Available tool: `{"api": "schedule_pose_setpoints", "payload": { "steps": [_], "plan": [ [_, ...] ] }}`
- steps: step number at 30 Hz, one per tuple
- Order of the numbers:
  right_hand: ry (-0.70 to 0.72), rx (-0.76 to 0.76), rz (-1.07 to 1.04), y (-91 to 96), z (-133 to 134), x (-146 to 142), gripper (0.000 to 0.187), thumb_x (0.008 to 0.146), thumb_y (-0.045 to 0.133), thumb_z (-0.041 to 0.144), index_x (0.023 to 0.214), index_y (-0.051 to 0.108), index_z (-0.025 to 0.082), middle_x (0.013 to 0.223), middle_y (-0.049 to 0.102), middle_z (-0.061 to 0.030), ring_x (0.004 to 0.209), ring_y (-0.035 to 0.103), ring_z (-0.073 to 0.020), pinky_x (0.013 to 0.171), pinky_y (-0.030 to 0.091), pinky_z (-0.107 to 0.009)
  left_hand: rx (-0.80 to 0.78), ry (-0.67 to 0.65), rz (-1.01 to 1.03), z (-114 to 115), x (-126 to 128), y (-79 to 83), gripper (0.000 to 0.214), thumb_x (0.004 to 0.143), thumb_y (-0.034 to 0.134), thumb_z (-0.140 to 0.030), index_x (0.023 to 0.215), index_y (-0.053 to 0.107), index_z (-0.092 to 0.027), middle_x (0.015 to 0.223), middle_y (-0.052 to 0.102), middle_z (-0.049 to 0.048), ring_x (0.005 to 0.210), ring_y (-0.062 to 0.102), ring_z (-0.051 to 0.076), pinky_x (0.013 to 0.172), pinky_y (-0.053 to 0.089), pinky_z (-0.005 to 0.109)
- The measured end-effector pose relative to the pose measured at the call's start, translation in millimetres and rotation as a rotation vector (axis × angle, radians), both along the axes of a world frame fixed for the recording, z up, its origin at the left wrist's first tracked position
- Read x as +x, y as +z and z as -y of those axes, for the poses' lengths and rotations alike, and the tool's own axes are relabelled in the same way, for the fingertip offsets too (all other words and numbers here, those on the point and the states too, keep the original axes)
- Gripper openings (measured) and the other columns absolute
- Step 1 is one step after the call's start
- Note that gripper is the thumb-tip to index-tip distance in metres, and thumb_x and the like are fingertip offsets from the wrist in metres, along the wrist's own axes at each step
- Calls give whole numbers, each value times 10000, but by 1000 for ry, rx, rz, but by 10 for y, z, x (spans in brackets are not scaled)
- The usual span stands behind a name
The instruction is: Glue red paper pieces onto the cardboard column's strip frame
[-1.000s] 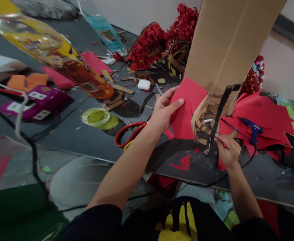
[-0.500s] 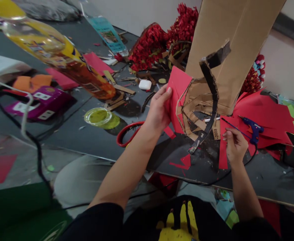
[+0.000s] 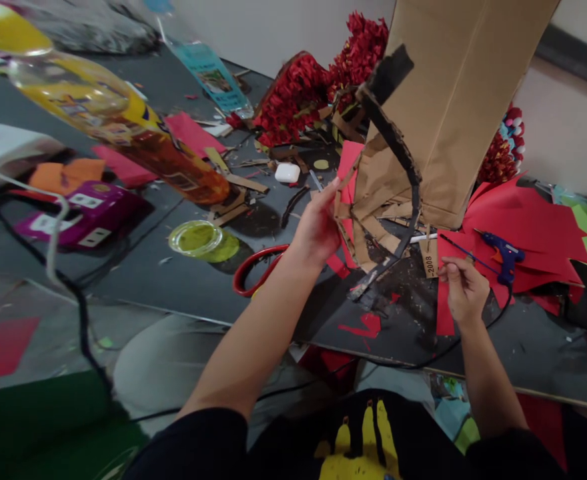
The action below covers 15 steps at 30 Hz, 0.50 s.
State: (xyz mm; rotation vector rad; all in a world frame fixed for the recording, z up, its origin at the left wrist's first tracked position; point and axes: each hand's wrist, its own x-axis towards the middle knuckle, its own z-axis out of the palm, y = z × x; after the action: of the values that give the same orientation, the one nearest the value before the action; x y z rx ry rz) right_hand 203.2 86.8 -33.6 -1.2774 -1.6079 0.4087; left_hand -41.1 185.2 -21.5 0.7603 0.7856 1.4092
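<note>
A tall brown cardboard piece [image 3: 453,93] stands tilted on the dark table [image 3: 183,280], with cut cardboard strips and a black strip [image 3: 398,153] at its base. My left hand [image 3: 318,227] grips the base's left edge, where red paper [image 3: 347,160] is stuck. My right hand [image 3: 461,290] is curled lower right, fingers pinched on something thin I cannot make out, beside a brown tag [image 3: 428,257] and a red paper strip [image 3: 445,303].
A blue glue gun [image 3: 503,255] lies on red paper sheets [image 3: 528,227] at right. Red-handled scissors [image 3: 258,267], a tape roll [image 3: 196,238], an orange bottle [image 3: 123,133], a purple box [image 3: 81,213] and red paper flowers [image 3: 303,93] crowd the left and back.
The cardboard piece has been turned, swinging the black strip up and leftward. My left hand moved to its left edge. My right hand drew back to the right.
</note>
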Motion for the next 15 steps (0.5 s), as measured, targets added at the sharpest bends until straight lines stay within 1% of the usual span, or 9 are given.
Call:
{"api": "schedule_pose_setpoints", "payload": {
  "steps": [2,4,6,8,11,13,15],
  "plan": [
    [41,-5,56,1,1,2,206,919,496,351,943,676,254,684,682,17,568,620,-106,553,510,-226,-13,24,-28,-18,-20,-22,308,790,551,-487,790,635,-190,770,695,52,979,678,256,791,599,370],
    [95,-16,133,5,-2,-8,221,917,492,373,936,683,263,693,691,17,578,631,-109,568,514,-230,-48,29,-8,-25,-30,-9,274,796,537,-440,756,625,-184,691,667,37,874,693,235,736,603,343],
    [141,-30,223,15,-7,-29,257,912,485,416,903,694,266,722,706,10,621,653,-119,606,523,-237,-118,44,66,-17,-16,47,226,806,503,-358,733,620,-179,597,626,16,740,688,197,657,599,297],
    [152,-49,317,41,-8,-44,318,917,452,453,882,702,259,785,723,-9,706,678,-135,664,528,-246,-209,94,168,7,20,132,215,817,455,-279,724,619,-176,542,608,2,629,660,150,579,576,228],
    [86,-111,460,135,11,8,352,930,414,447,920,703,247,887,730,-30,809,684,-154,723,515,-260,-310,153,293,49,75,243,250,831,400,-218,695,604,-168,549,633,-2,531,616,94,502,526,150],
    [-17,-172,554,234,37,135,322,927,432,422,964,693,237,925,724,-40,812,674,-169,708,497,-277,-344,151,318,61,91,264,260,834,387,-205,665,580,-165,535,626,-9,463,581,82,468,506,149],
    [-153,-229,637,330,58,333,302,920,452,398,1001,680,217,953,715,-63,801,660,-191,685,476,-301,-360,138,316,53,87,233,264,833,384,-205,648,569,-163,510,608,-19,416,553,83,486,522,169]
  ]
}}
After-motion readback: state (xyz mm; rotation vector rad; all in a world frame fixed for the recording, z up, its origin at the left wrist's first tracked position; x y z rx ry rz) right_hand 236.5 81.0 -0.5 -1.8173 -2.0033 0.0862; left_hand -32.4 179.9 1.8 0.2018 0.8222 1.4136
